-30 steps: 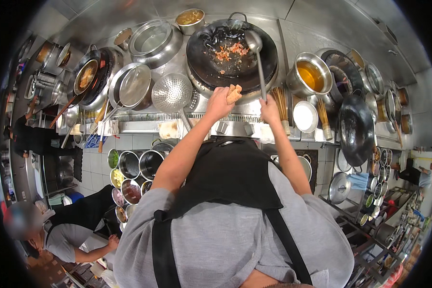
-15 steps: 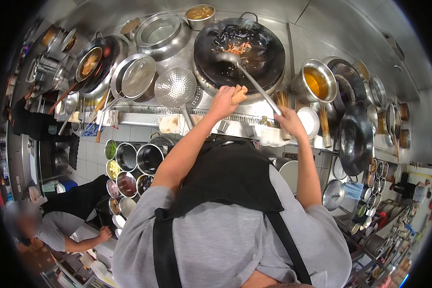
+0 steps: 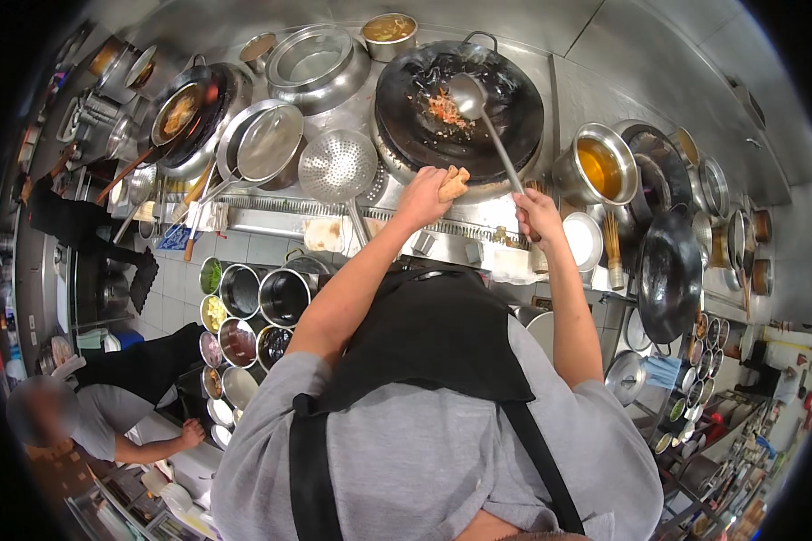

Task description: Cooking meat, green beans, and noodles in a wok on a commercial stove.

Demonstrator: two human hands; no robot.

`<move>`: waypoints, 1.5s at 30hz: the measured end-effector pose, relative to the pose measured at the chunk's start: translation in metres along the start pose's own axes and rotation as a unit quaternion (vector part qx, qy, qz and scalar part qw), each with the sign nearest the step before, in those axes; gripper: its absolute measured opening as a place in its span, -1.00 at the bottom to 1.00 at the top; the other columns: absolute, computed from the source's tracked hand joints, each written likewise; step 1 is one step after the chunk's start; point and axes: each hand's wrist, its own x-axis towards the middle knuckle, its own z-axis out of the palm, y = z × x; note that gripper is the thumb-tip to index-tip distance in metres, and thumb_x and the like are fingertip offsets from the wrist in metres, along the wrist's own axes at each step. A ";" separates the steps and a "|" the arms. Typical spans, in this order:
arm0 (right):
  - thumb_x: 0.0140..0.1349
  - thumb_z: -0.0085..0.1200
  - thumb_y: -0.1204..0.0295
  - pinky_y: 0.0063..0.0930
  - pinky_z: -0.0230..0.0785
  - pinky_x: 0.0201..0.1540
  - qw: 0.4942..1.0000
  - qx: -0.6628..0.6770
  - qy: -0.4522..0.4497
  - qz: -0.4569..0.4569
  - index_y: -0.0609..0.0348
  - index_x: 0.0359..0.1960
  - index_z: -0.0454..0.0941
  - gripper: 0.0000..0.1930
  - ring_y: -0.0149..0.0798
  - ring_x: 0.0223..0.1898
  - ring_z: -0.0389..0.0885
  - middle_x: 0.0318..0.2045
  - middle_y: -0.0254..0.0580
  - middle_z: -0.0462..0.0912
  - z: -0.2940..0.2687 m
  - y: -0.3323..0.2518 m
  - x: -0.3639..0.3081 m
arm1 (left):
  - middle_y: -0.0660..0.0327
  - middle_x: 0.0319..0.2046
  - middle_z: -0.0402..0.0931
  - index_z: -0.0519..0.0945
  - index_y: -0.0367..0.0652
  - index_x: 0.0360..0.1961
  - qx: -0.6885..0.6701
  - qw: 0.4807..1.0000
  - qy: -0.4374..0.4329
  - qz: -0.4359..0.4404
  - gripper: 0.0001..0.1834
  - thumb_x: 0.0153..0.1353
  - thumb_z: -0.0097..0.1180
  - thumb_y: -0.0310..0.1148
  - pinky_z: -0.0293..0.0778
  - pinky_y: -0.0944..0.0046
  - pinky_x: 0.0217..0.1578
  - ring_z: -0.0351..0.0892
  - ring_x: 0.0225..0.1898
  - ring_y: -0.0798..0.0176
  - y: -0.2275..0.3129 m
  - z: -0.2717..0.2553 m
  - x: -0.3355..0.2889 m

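A black wok (image 3: 505, 149) sits on the range ahead of me, with chopped orange and pale food (image 3: 445, 110) cooking in it. My right hand (image 3: 539, 216) is closed round the handle of a metal ladle (image 3: 468, 94), whose bowl is over the wok beside the food. At the wok's near rim my left hand (image 3: 427, 196) grips a folded tan cloth (image 3: 455, 184); the part of the rim under the cloth is hidden. A perforated strainer (image 3: 336, 165) lies to the left of my left hand.
Right of the wok stands a pot of amber liquid (image 3: 597, 169), with a white bowl (image 3: 583, 240) and a bamboo brush (image 3: 613, 245) nearer me. A second wok (image 3: 669, 266) hangs farther right. At lower left, a co-worker (image 3: 126, 397) stands by several ingredient pots (image 3: 239, 290).
The ladle bowl has swung right and away from me, from the near side of the food to its far right. My left hand has kept its grip on the cloth.
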 end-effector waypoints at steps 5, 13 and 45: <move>0.30 -0.01 0.32 -0.44 0.16 -0.82 0.967 -0.171 0.128 -0.142 0.26 -0.21 0.41 -0.77 -0.43 -0.83 0.35 -0.71 -0.34 0.39 0.020 0.012 0.051 | 0.09 -0.24 0.45 0.44 -0.17 -0.26 0.008 1.000 0.001 -0.001 -0.67 -0.06 0.23 -0.33 0.40 0.01 -0.07 0.40 -0.01 -0.07 0.007 0.002 0.004; 0.18 0.08 0.32 -0.35 0.30 -0.66 0.895 -0.367 0.059 -0.247 0.24 -0.21 0.50 -0.75 -0.35 -0.69 0.48 -0.67 -0.25 0.47 -0.035 0.051 0.029 | 0.06 -0.09 0.43 0.42 -0.18 -0.10 -0.013 1.000 0.003 -0.013 -0.54 -0.07 0.22 -0.33 0.40 0.04 -0.01 0.40 0.06 -0.06 -0.004 0.002 -0.004; 0.37 -0.06 0.36 -0.64 0.01 -0.84 0.996 0.089 -0.013 0.017 0.25 -0.01 0.40 -0.74 -0.55 -0.82 0.20 -0.69 -0.46 0.32 0.044 -0.011 -0.075 | -0.11 -0.10 0.43 0.38 -0.27 -0.01 0.085 0.959 -0.051 -0.264 -0.39 0.06 0.24 -0.06 0.37 -0.04 -0.06 0.43 -0.05 -0.11 -0.045 0.061 -0.113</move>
